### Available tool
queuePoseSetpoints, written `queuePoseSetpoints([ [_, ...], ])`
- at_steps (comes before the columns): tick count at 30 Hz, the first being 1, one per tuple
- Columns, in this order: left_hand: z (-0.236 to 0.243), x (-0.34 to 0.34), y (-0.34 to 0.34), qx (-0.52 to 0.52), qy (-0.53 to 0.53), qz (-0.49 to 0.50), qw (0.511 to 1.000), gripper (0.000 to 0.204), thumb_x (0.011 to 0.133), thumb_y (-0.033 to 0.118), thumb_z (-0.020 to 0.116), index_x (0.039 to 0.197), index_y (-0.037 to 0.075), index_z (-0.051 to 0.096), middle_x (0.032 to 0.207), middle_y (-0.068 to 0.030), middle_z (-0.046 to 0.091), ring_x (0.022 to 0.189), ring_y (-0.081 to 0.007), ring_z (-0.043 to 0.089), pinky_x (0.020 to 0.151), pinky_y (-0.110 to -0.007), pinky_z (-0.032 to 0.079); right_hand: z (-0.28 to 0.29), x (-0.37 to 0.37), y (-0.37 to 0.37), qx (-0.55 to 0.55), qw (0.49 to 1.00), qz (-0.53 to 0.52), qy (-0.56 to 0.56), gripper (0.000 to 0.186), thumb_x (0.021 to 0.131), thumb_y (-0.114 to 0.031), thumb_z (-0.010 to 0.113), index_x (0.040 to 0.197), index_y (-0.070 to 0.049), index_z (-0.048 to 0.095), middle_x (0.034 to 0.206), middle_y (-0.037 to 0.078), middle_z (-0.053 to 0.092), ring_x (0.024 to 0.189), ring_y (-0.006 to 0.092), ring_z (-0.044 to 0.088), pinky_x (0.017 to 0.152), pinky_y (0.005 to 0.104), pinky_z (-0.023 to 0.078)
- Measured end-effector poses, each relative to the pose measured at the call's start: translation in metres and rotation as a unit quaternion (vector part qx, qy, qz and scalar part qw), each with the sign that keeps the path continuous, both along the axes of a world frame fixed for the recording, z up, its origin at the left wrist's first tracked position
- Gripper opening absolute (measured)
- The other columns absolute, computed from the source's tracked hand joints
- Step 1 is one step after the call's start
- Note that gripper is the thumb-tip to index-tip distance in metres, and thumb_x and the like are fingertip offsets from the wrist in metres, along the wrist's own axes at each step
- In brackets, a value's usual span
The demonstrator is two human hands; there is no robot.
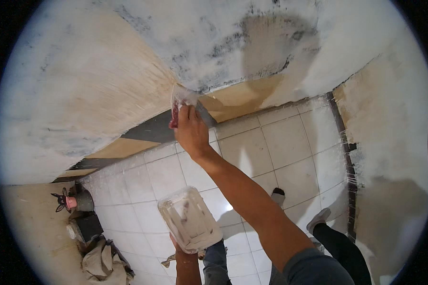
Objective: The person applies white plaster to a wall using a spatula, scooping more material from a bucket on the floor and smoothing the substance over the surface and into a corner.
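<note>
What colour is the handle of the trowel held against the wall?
Red, smeared with white plaster, on the trowel in the right hand; head view.

Your right hand (191,129) presses a scraper (181,100) on the wall (95,80) at 12 o'clock; your left hand (184,254) holds a plastic tub (189,219) at 6.

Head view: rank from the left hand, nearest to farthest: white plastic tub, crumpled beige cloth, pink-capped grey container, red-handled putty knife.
1. White plastic tub: held up by the left hand, bottom centre.
2. Crumpled beige cloth: on the floor, lower left.
3. Pink-capped grey container: against the wall base, farther left and up.
4. Red-handled putty knife: in the right hand, pressed to the wall, top centre.
</note>
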State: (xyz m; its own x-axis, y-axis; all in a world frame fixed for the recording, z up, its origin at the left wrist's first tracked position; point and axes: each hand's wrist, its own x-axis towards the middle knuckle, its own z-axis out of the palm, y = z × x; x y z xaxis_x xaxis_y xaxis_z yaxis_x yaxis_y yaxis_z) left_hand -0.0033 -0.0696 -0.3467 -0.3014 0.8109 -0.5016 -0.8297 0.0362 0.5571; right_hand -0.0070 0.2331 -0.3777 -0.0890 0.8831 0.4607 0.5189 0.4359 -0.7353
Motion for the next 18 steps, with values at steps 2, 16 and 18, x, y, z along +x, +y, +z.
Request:
queuePoseSetpoints([
  [2,-0.009,0.001,-0.006,-0.008,0.003,0.002,1.0,0.069,0.092,0.052,0.049,0.143,0.009,0.036,0.137,-0.0158,0.049,0.118,-0.0366,0.054,0.094,-0.055,0.05,-0.011,0.025,-0.017,-0.111,0.993,0.0,0.03,0.037,0.076,-0.011,0.069,0.106,-0.008,0.048,0.106,0.02,0.059,0.092,0.0357,0.064,0.074,0.0477,0.052],
  [16,-0.023,0.026,0.001,-0.019,0.002,-0.01,1.0,0.07,0.091,0.053,0.049,0.144,0.01,0.035,0.137,-0.0159,0.048,0.119,-0.0371,0.054,0.095,-0.055,0.05,-0.021,0.071,0.057,0.013,0.99,-0.137,-0.023,0.037,0.08,-0.016,0.067,0.107,-0.003,0.046,0.094,0.019,0.061,0.085,0.0388,0.063,0.073,0.048,0.051],
  [18,-0.022,0.026,0.002,-0.019,0.011,-0.008,1.0,0.07,0.091,0.054,0.049,0.144,0.01,0.035,0.137,-0.0159,0.048,0.119,-0.0371,0.054,0.095,-0.055,0.049,-0.019,0.039,0.021,-0.066,0.996,0.022,-0.058,0.042,0.085,-0.013,0.061,0.121,0.003,0.045,0.103,0.025,0.06,0.09,0.0398,0.063,0.076,0.0462,0.053],
])
